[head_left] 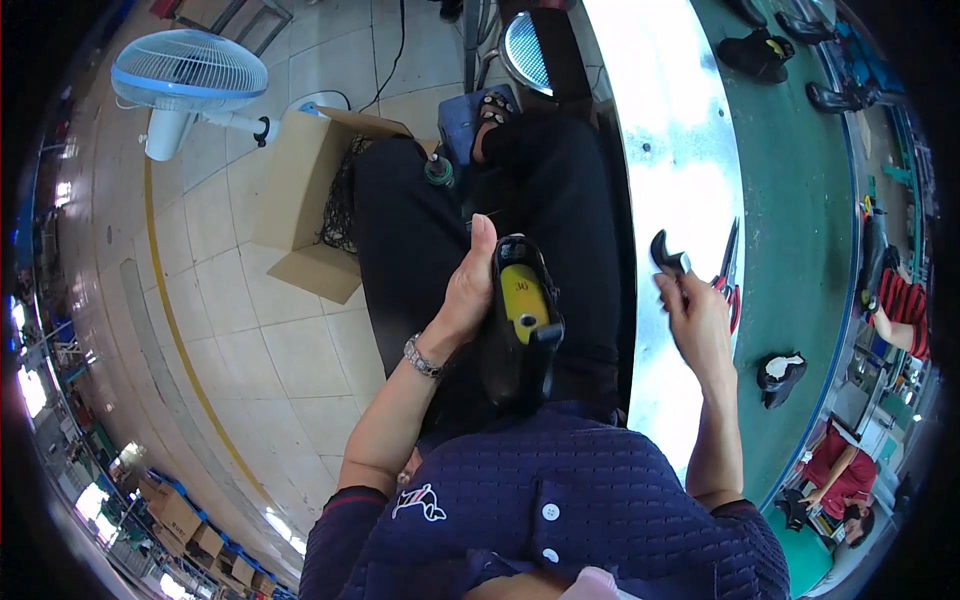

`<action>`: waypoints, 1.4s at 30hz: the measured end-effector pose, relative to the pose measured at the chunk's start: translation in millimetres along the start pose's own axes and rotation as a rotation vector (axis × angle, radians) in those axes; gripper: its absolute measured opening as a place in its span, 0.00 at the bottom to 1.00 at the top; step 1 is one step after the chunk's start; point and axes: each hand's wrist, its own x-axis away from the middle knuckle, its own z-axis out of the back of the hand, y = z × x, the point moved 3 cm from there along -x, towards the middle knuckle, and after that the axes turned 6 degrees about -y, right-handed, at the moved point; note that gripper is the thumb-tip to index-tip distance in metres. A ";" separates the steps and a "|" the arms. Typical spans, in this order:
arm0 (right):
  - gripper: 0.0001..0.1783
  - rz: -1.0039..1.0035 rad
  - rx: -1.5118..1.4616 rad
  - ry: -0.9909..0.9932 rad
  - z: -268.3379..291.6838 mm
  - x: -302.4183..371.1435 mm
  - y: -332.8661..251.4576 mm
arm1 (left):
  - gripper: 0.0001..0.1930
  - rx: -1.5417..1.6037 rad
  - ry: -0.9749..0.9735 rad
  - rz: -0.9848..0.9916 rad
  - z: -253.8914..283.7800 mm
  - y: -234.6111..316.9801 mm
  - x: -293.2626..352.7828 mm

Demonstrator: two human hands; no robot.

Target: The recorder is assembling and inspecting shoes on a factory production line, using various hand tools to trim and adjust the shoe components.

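My left hand (468, 290), with a metal watch on its wrist, grips a black shoe (518, 370) from its left side, thumb raised. The shoe sits over my lap, its opening facing up, with a yellow-green shoe last (523, 298) inside. Over the shiny metal table, my right hand (697, 325) has its fingers closed on what looks like a hammer (667, 255). Its head is dark and curved, with a bright round face; the handle is hidden by the hand. Red-handled scissors (732, 290) lie just right of these fingers.
The metal table (675, 140) borders a green conveyor belt (780, 230) bearing black shoes, one a small shoe (781, 378). An open cardboard box (300, 200) and a fan (190, 75) stand to my left. Two co-workers, one with a striped sleeve (905, 312), are across the belt.
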 end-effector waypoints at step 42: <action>0.31 -0.032 -0.276 0.749 120.5 -184.2 149.2 | 0.23 0.471 -0.097 0.040 4.6 44.5 -26.6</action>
